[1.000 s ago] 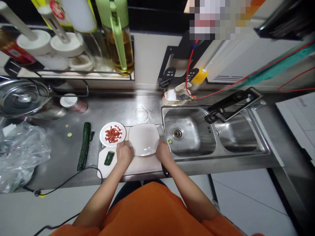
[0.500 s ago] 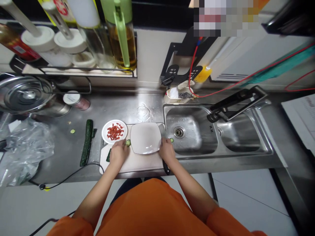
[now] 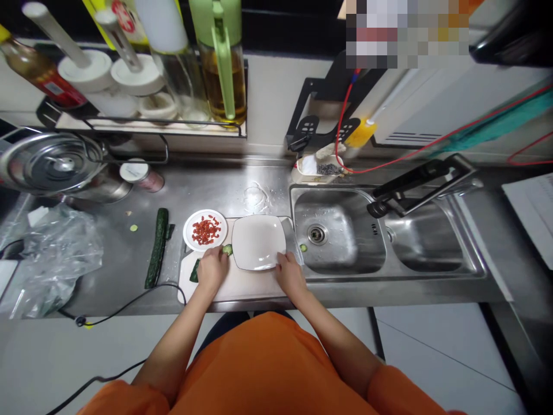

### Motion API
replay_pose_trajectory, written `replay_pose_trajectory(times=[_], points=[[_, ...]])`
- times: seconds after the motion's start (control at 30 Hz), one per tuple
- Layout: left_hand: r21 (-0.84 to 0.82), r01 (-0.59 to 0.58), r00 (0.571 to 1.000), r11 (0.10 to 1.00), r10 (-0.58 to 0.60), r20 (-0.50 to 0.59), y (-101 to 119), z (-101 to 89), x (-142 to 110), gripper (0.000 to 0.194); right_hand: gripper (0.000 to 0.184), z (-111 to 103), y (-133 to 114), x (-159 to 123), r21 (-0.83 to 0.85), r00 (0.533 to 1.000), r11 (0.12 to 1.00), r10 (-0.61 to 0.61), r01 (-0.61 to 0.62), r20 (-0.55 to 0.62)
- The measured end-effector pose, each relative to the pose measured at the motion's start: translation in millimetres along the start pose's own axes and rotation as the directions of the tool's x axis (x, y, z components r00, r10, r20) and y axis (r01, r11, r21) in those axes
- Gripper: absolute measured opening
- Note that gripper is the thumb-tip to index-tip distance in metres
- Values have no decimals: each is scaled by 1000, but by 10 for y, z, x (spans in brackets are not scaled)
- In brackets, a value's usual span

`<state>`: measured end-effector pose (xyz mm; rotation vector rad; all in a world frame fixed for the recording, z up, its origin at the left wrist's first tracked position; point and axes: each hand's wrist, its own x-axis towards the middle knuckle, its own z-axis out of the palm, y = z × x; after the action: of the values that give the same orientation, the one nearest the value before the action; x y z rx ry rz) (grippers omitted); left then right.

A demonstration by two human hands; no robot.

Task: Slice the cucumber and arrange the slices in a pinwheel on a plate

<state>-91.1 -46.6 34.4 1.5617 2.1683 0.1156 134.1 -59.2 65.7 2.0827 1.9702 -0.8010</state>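
My left hand (image 3: 213, 268) is closed over a piece of cucumber on the white cutting board (image 3: 242, 289). A pale cut end (image 3: 227, 249) shows by my fingertips, and dark green skin (image 3: 194, 271) on the hand's other side. My right hand (image 3: 291, 278) has its fingertips closed at the lower right edge of a white squarish plate (image 3: 259, 242) lying on the board. A knife blade (image 3: 295, 237) lies beside that plate; its handle is hidden, seemingly under my hand. Behind my left hand, a round white plate (image 3: 187, 236) holds small red pieces (image 3: 206, 230).
A whole cucumber (image 3: 157, 248) lies left of the board, near a plastic bag (image 3: 64, 253) and a black cord (image 3: 116, 308). On the right is a double sink (image 3: 382, 253) with a black faucet (image 3: 415, 181). Cucumber slices (image 3: 303, 248) lie near the sink's edge.
My right hand has shifted down and left onto the squarish plate's edge, uncovering more of the blade and covering the knife handle. My left hand stays on the cucumber piece. The view has shifted slightly.
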Motion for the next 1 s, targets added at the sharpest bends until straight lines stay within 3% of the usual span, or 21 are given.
replay_pose_trajectory(times=[0.13,0.27,0.4,0.5,0.6,0.73,0.87,1.0], points=[[-76,25,999,997,-28,-40,-16,17,12,27,31,8,-3,0,27,1000,999,-26,26,7],[-223,94,996,970,-94,11,-53,-14,40,20,30,40,-9,50,106,993,988,-113,115,-26],[-434,152,988,888,-127,87,-113,-79,84,25,26,101,-48,182,238,973,943,-221,232,-71],[-591,155,983,792,-63,175,-83,-122,130,33,22,119,-125,329,387,958,876,-254,287,-136],[-684,146,954,715,80,288,65,-136,194,33,20,84,-217,491,552,961,787,-218,276,-170],[-722,174,896,670,196,398,319,-98,299,29,20,-1,-268,668,674,974,710,-216,204,-67],[-731,192,866,655,237,439,460,-36,374,30,12,-32,-220,748,689,981,712,-196,135,11],[-725,211,883,655,190,429,515,-27,388,32,11,-19,-143,757,753,984,651,-177,92,33]])
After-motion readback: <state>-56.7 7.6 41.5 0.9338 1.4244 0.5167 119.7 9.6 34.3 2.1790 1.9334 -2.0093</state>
